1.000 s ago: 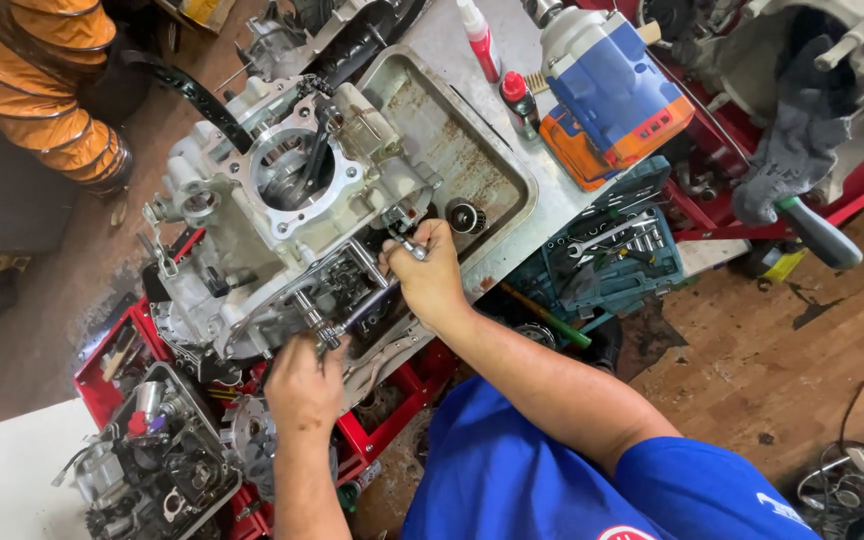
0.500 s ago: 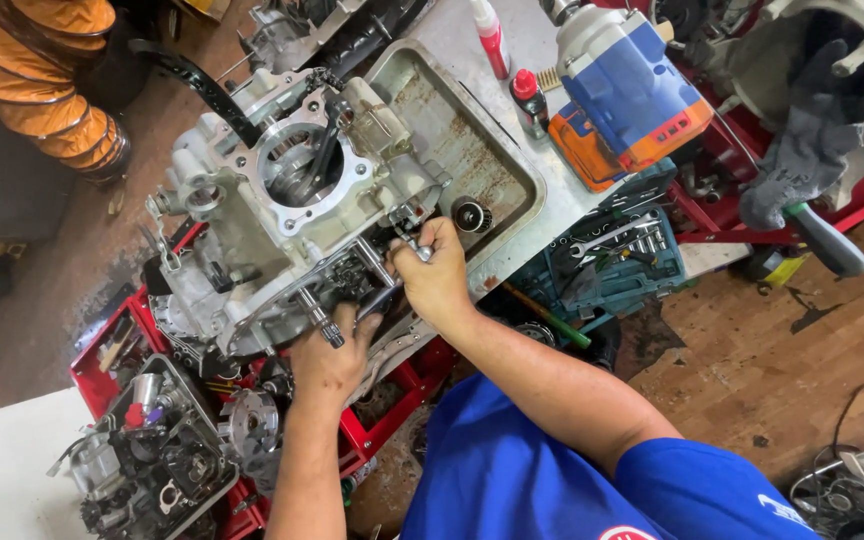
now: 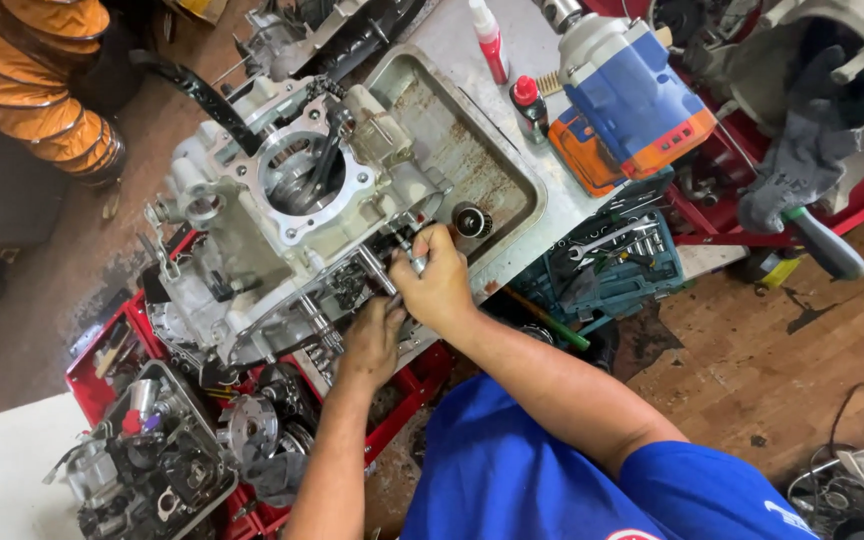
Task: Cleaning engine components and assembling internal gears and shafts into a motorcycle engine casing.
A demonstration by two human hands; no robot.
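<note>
Head view, one moment, contents as follows: right hand (image 3: 439, 283), fingers curled together and pinched on a small metal part (image 3: 416, 262) at the open side of a grey engine case (image 3: 282, 240); whether the part is a socket or a shaft end cannot be told. Left hand (image 3: 372, 340), just below the right-hand fingers and touching the case's lower edge, fingers bent inward against the exposed gears and shafts (image 3: 337, 300); what they grip, if anything, is hidden. Engine case, lying on a metal tray bench (image 3: 512, 150), with a round cylinder bore (image 3: 302, 175) up and left of both hands. Small bearing (image 3: 469, 219), resting in the tray just beyond the right fingertips. Red-capped bottles (image 3: 512, 70), farther past the fingers, beside a blue and orange power tool (image 3: 632, 100). Teal case of wrenches and sockets (image 3: 612, 260), to the right of the right wrist. Red parts trays (image 3: 112, 350), below and left of the left hand, holding a second engine assembly (image 3: 142, 460). Grey glove on a tool handle (image 3: 802, 170), well apart at far right. Orange ribbed hose (image 3: 42, 70), far upper left.
</note>
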